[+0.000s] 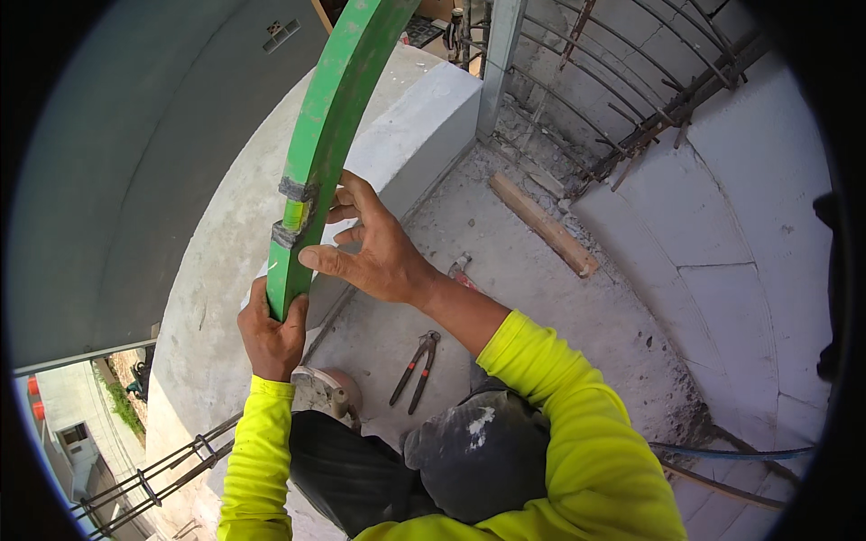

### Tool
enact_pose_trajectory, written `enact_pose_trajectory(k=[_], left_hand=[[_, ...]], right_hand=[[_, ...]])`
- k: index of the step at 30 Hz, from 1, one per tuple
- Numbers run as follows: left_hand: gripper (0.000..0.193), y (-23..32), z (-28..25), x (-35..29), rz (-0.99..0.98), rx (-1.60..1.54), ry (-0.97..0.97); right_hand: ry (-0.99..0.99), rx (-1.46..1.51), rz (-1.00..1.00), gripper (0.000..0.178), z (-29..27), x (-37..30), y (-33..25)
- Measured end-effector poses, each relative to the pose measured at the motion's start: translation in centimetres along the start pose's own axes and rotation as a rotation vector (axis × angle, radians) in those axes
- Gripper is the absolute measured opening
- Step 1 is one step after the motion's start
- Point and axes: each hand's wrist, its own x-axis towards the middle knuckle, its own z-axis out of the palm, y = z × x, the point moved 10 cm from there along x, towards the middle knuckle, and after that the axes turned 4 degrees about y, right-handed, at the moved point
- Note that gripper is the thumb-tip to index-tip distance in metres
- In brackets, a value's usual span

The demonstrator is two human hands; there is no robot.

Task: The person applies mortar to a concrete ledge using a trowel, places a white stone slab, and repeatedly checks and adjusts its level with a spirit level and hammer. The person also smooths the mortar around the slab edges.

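A long green spirit level [325, 126] slants up past the top edge of the head view, its upper end out of sight. Grey tape [287, 236] is wrapped around it on both sides of its small yellow-green vial [295, 215]. My left hand [273, 332] is closed around the level's lower end. Beside the vial is my right hand [379, 243], fingers curved and apart. Its thumb reaches the level's near edge, and the other fingertips are close to that same side. Under the level runs a pale concrete ledge [225, 216].
Pincers with dark red handles [417, 371] lie on the concrete floor. A partly hidden red-handled tool [462, 269] lies farther off, near a wooden batten [544, 225]. Beside my legs stands a small bucket [341, 388]. Bare rebar [622, 81] sticks out at upper right; a rebar cage [153, 482] lies lower left.
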Motion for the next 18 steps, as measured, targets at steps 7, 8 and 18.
enact_pose_trajectory(k=[7,8,18], left_hand=[[0.030,-4.5,2.9,7.2,0.012,0.277,-0.215],[0.031,-4.5,3.7,7.7,0.042,0.320,-0.220],[0.038,-6.6,8.2,8.4,0.015,0.414,-0.314]], right_hand=[[0.229,-0.153,0.351,0.063,-9.3,-10.8,10.4],[0.235,-0.165,0.336,0.061,-10.6,-12.2,10.7],[0.447,-0.457,0.490,0.048,-21.5,-22.9,13.5]])
